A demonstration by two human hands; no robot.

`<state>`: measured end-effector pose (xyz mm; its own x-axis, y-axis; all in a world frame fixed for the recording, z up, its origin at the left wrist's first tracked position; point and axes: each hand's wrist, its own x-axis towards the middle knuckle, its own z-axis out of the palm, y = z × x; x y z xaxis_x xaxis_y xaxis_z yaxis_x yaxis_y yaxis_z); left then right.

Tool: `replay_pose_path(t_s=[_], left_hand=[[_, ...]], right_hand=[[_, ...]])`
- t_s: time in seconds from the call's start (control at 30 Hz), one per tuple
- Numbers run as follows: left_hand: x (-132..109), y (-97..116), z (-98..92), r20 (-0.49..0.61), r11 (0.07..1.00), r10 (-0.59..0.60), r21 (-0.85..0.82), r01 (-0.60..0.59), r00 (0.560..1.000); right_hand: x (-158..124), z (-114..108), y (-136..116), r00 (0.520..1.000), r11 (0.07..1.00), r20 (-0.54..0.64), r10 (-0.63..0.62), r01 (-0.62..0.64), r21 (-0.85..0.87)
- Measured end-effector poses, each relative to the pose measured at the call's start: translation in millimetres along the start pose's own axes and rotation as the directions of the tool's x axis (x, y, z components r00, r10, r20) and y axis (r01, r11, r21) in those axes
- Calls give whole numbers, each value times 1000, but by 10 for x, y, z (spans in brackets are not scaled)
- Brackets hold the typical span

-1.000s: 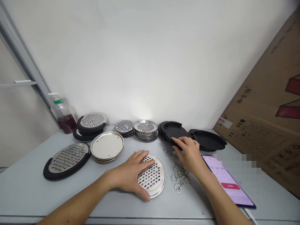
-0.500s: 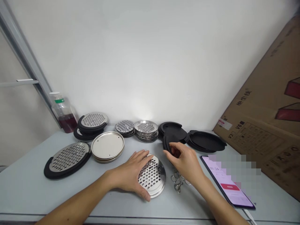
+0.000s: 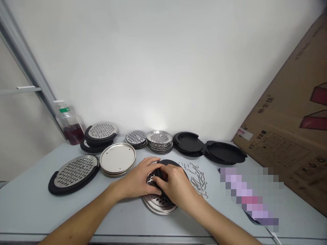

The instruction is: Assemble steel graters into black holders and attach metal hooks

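In front of me lies a round, perforated metal grater disc, stacked on another by the look of its rims. My left hand curves over its left side, thumb and fingers gripping around perforated metal. My right hand pinches a round black holder with a raised rim, tilted over the disc's right part. Fingertips of both hands meet near the middle, hiding where holder and disc touch. Several wire clips lie just right of my right hand.
Plain metal discs and a grater in a black holder lie left. Along the wall stand assembled graters, grater stacks and black holders. A bottle, a blurred phone and a carton flank them.
My right hand has brought the black holder from the back holders leftward and down over the grater disc. My left hand has closed in around it. More wire clips are uncovered.
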<state>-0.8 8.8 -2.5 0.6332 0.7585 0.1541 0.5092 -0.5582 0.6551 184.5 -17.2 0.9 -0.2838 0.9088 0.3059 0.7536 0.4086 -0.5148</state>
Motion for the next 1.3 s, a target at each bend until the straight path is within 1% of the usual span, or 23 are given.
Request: replay_pose_path(t_s=[0.07, 0.13, 0.2, 0.27, 0.3, 0.33, 0.37, 0.43, 0.47, 0.5, 0.57, 0.63, 0.73, 0.83, 0.93, 1.03, 1.13, 1.3], left_hand=[[-18, -23, -50, 33, 1000, -11, 17, 11, 999], [-37, -53, -104, 70, 1000, -15, 26, 13, 997], [-49, -68, -151, 76, 999, -22, 30, 20, 997], [-51, -53, -182, 41, 1000, -25, 19, 25, 999], [-49, -33, -188, 26, 1000, -18, 10, 18, 999], [-46, -8, -187, 21, 1000, -1, 0, 1, 1000], [-42, 22, -179, 26, 1000, 25, -8, -24, 999], [-34, 85, -142, 63, 997, 83, -14, -82, 995], [-30, 115, -117, 86, 994, 107, -11, -107, 991], [-26, 143, -90, 106, 992, 127, -4, -127, 986], [-19, 189, -40, 133, 987, 154, 15, -157, 979], [-10, 213, -9, 124, 984, 167, 38, -173, 978], [7, 190, -15, 42, 984, 160, 78, -163, 986], [19, 99, -64, -46, 983, 136, 133, -128, 990], [19, -6, -116, -106, 982, 85, 178, -65, 991], [12, -75, -141, -122, 976, 58, 218, -30, 991], [12, -100, -133, -139, 970, 71, 238, -36, 988], [23, -101, -109, -164, 965, 70, 263, -25, 984]], right_hand=[[-25, -52, -10, 1000, 998, 27, -9, 7, 55], [-50, -151, 22, 999, 989, 49, -20, 12, 149], [-58, -273, 122, 999, 974, 30, 11, -18, 226], [-41, -389, 300, 993, 967, -84, 88, -65, 245], [-25, -438, 409, 979, 967, -146, 145, -108, 232], [-6, -477, 525, 963, 961, -176, 202, -160, 226], [12, -507, 640, 952, 951, -171, 252, -211, 227], [40, -537, 839, 944, 924, -69, 323, -298, 240], [46, -538, 915, 931, 907, -44, 362, -341, 247], [47, -530, 973, 928, 902, -6, 374, -362, 237], [38, -500, 1043, 924, 898, 35, 381, -379, 224], [24, -462, 1072, 934, 911, 50, 354, -356, 209], [7, -420, 1079, 957, 941, 33, 288, -290, 174], [-4, -404, 1054, 972, 966, 7, 235, -234, 109], [-17, -380, 995, 978, 975, 40, 207, -209, 73], [-27, -326, 921, 969, 965, 127, 212, -228, 129], [-29, -271, 853, 956, 946, 197, 219, -257, 199], [-34, -246, 776, 938, 924, 241, 248, -303, 232]])
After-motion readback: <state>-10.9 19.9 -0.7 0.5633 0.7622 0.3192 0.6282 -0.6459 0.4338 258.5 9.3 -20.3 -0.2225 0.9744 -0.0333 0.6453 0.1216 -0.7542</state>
